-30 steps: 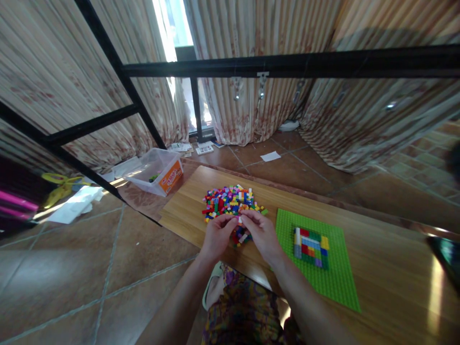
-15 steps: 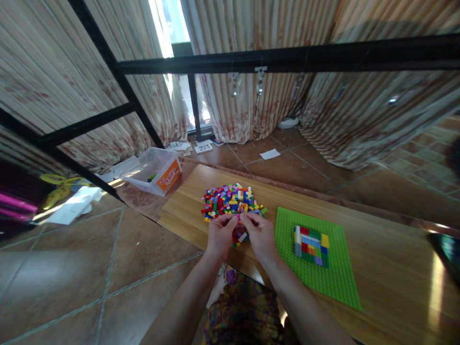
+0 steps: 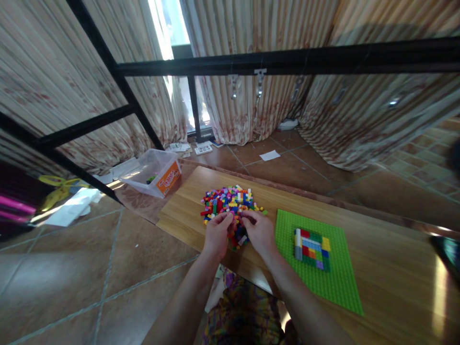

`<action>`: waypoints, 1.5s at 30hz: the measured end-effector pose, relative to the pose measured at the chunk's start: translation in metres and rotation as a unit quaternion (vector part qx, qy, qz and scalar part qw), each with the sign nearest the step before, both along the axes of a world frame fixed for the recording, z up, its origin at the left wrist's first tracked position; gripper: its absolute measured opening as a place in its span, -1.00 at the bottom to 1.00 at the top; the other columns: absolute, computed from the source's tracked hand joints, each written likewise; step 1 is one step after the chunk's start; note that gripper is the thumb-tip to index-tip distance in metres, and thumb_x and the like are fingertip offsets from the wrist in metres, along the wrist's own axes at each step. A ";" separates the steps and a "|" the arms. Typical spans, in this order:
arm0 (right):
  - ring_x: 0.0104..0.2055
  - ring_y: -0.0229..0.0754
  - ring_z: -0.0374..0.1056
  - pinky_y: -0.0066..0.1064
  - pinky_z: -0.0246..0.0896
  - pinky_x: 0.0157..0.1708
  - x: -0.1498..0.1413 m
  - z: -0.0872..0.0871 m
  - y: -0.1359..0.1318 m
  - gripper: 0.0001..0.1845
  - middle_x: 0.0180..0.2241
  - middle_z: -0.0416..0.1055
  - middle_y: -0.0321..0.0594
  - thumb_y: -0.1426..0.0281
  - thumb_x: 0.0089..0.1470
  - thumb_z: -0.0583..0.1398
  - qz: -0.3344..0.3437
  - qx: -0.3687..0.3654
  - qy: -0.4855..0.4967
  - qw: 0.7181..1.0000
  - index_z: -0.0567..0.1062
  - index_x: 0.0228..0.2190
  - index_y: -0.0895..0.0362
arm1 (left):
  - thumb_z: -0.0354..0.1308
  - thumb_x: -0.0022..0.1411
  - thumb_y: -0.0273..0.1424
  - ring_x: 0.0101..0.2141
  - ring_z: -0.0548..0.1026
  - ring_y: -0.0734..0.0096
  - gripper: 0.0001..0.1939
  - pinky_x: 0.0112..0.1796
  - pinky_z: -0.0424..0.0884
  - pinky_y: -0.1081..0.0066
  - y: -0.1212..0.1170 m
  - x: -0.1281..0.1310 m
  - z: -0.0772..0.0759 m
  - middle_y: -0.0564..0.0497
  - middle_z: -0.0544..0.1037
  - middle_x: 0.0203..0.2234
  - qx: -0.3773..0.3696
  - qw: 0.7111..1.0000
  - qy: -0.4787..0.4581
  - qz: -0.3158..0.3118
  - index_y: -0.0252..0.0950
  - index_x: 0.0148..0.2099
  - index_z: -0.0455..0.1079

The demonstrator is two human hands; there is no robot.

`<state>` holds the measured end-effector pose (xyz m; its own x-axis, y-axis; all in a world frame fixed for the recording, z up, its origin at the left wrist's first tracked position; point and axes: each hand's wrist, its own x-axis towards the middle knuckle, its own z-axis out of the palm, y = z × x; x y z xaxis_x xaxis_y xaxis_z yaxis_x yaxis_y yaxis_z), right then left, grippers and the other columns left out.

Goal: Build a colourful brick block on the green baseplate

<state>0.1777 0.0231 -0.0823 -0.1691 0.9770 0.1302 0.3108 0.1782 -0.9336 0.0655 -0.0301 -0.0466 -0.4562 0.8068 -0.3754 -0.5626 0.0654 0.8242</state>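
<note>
A heap of small coloured bricks [image 3: 230, 200] lies on the wooden table [image 3: 381, 278]. Both my hands are at the heap's near edge. My left hand [image 3: 216, 232] has its fingers curled in a pinch among the bricks. My right hand [image 3: 259, 231] is curled beside it, its fingertips meeting the left hand's. What they pinch is too small to make out. To the right lies a green baseplate [image 3: 336, 282] with a low block of coloured bricks [image 3: 311, 242] built on it.
A clear plastic box [image 3: 153, 171] with an orange label stands on the tiled floor at the left. A black metal frame [image 3: 287, 60] crosses above the table. Curtains hang behind. Papers lie on the floor. A dark object [image 3: 447, 254] sits at the right edge.
My hands have stayed at the heap's near edge with the fingertips working together; they have shifted slightly. The view has barely moved.
</note>
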 end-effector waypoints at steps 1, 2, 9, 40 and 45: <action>-0.21 -0.06 0.48 -0.17 0.35 -0.10 0.000 0.001 -0.001 -0.76 -0.23 0.57 -0.12 0.37 0.01 0.20 0.008 0.001 0.009 1.000 0.62 -0.27 0.10 | 0.49 -0.25 -0.24 -0.55 0.41 0.62 -0.64 -0.45 0.32 0.56 0.000 -0.001 0.000 0.09 0.51 -0.58 -0.004 1.000 -0.004 -0.002 -0.36 -0.43 0.51; -0.20 -0.06 0.48 -0.18 0.35 -0.10 0.000 0.003 -0.002 -0.74 -0.22 0.57 -0.12 0.36 0.03 0.20 0.018 -0.002 0.027 0.999 0.62 -0.24 0.10 | 0.48 -0.24 -0.24 -0.55 0.41 0.62 -0.64 -0.46 0.32 0.56 0.000 -0.001 0.001 0.09 0.51 -0.59 -0.009 1.000 -0.008 -0.007 -0.36 -0.43 0.50; -0.21 -0.14 0.47 -0.31 0.37 -0.16 -0.005 0.020 -0.015 -0.82 -0.27 0.57 -0.18 0.32 0.02 0.25 0.083 0.012 0.127 0.988 0.63 -0.31 0.06 | 0.48 -0.21 -0.21 -0.57 0.40 0.63 -0.63 -0.53 0.25 0.59 -0.004 0.000 0.006 0.08 0.51 -0.59 -0.015 0.998 -0.035 -0.049 -0.37 -0.42 0.51; -0.29 -0.15 0.45 -0.35 0.30 -0.23 0.019 0.016 -0.003 -0.80 -0.33 0.55 -0.17 0.38 0.09 0.15 0.015 0.085 0.000 0.996 0.60 -0.36 0.08 | 0.10 0.09 -0.59 -0.05 0.42 0.09 -0.59 0.03 0.31 0.23 0.080 -0.023 0.012 -0.20 0.49 -0.10 -0.058 0.590 0.775 -0.219 -0.30 0.01 0.47; -0.32 -0.17 0.43 -0.36 0.28 -0.27 0.030 0.017 -0.008 -0.79 -0.37 0.53 -0.18 0.35 0.10 0.15 -0.002 0.077 0.020 0.997 0.61 -0.34 0.10 | 0.12 0.04 -0.60 -0.05 0.42 0.06 -0.63 0.01 0.33 0.21 0.101 -0.020 0.006 -0.25 0.49 -0.12 -0.082 0.573 0.776 -0.252 -0.39 -0.06 0.48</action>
